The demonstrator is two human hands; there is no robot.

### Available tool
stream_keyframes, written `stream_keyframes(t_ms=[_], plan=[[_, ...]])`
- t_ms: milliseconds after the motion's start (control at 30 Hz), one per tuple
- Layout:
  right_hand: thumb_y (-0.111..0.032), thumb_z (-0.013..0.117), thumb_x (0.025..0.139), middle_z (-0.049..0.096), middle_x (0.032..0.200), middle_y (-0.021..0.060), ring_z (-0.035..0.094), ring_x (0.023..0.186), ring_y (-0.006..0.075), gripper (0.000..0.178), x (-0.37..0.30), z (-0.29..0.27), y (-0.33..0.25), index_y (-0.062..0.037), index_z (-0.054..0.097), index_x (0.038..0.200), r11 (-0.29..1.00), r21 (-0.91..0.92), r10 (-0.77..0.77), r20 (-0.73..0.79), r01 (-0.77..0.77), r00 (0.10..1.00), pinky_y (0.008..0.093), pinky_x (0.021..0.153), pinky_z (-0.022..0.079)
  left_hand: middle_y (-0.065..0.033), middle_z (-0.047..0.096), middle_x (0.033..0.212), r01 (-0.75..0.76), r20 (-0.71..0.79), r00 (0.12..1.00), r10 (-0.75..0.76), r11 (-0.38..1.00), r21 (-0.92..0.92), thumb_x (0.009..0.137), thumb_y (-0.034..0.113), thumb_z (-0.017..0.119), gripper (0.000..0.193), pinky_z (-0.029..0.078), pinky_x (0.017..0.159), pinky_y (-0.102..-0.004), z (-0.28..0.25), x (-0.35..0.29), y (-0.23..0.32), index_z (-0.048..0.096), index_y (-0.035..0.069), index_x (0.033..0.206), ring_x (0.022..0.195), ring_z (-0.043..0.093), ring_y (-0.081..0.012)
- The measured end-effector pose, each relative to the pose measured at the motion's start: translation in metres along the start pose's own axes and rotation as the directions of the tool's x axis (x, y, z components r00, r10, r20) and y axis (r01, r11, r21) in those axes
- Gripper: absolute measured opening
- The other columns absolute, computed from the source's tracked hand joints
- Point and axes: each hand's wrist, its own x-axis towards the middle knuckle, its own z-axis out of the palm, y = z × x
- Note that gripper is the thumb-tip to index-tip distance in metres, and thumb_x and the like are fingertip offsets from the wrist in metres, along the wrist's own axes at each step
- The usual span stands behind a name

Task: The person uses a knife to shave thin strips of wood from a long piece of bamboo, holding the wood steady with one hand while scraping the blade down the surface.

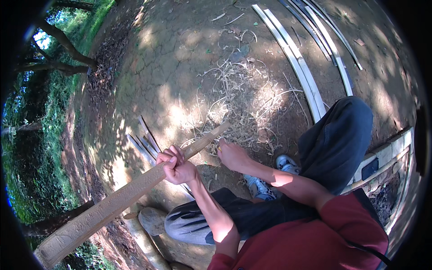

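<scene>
A long light-brown wooden slat (112, 195) runs slantwise from the lower left toward the middle, its narrow far end over the shavings. My left hand (177, 165) is closed round it, with the fingers curled over its upper side. Close to the slat's far end is my right hand (235, 156), its fingers curled. A small yellowish bit shows at its fingertips, but what it grips is mostly hidden. Below and beyond the slat's tip lies a heap of pale curled wood shavings (238, 85) on the ground.
Long pale strips (297, 63) lie at the far right, several more (333, 45) beyond them. Shorter strips (145, 141) lie left of my left hand. A stone (153, 219) and a log (146, 240) are by my left knee. A dark phone (370, 168) rests on a ledge at right.
</scene>
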Motion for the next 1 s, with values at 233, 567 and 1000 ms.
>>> stream_keyframes(t_ms=[233, 567, 1000], plan=[[-0.011, 0.049, 0.088, 0.062, 0.073, 0.0296, 0.064, 0.075, 0.0454, 0.027, -0.011, 0.001, -0.012, 0.0121, 0.047, 0.102, 0.998, -0.054, 0.032, 0.023, -0.031, 0.999, 0.0521, 0.070, 0.051, -0.0003, 0.028, 0.048, -0.047, 0.005, 0.999, 0.047, 0.999, -0.018, 0.066, 0.006, 0.050, 0.020, 0.018, 0.041, -0.0241, -0.007, -0.010, 0.000, 0.032, 0.010, 0.060, 0.044, 0.024, -0.0099], [-0.001, 0.042, 0.084, 0.063, 0.080, 0.0313, 0.065, 0.082, 0.0444, 0.025, -0.009, -0.006, -0.004, 0.0132, 0.048, 0.105, 0.995, -0.095, 0.030, 0.063, -0.024, 0.998, 0.0498, 0.070, 0.054, 0.0013, 0.024, 0.050, -0.062, 0.037, 0.998, 0.059, 0.995, 0.081, 0.067, 0.007, 0.046, 0.023, 0.019, 0.040, -0.0234, 0.006, -0.020, -0.002, 0.026, 0.013, 0.060, 0.044, 0.023, -0.0096], [-0.007, 0.047, 0.085, 0.063, 0.071, 0.0267, 0.064, 0.077, 0.0449, 0.025, 0.004, 0.010, 0.018, 0.0134, 0.046, 0.099, 0.997, -0.072, 0.030, -0.003, -0.030, 1.000, 0.0518, 0.069, 0.051, 0.0005, 0.025, 0.049, -0.083, -0.023, 0.996, 0.084, 0.996, 0.025, 0.066, 0.006, 0.049, 0.021, 0.018, 0.039, -0.0227, -0.010, -0.013, -0.001, 0.030, 0.011, 0.059, 0.043, 0.022, -0.0094]])
